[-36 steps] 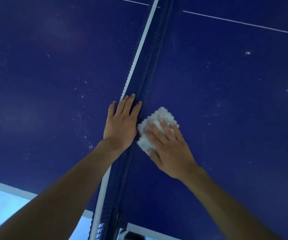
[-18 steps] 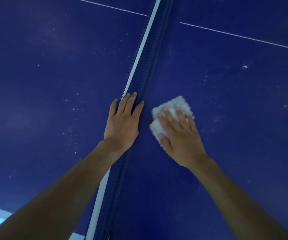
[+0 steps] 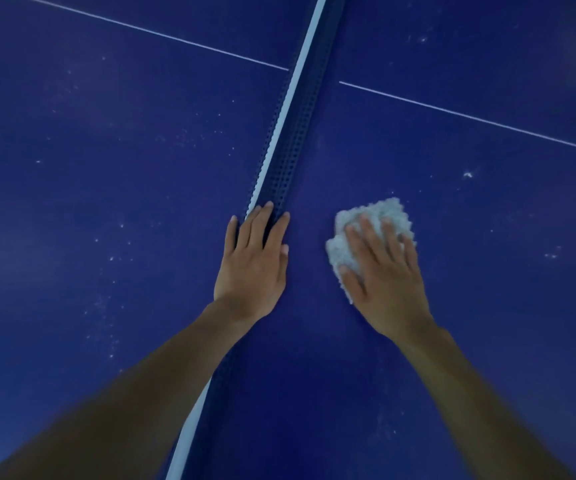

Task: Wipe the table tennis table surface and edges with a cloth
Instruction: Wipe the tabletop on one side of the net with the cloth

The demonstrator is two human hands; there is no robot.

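Observation:
The dark blue table tennis table fills the head view. Its net, blue mesh with a white top band, runs from the top centre down to the bottom. My left hand rests flat on top of the net, fingers straight and pointing away from me. My right hand presses a fluffy white cloth flat onto the right half of the table, a hand's width right of the net. Its fingers lie spread and nearly straight over the cloth.
A thin white centre line crosses both halves of the table far from me. White dust specks are scattered over the left half, and a few more specks lie on the right half beyond the cloth.
My right hand has slid the cloth to the right, away from the net it was touching. My left hand has stayed on the net. The view has shifted further over the table.

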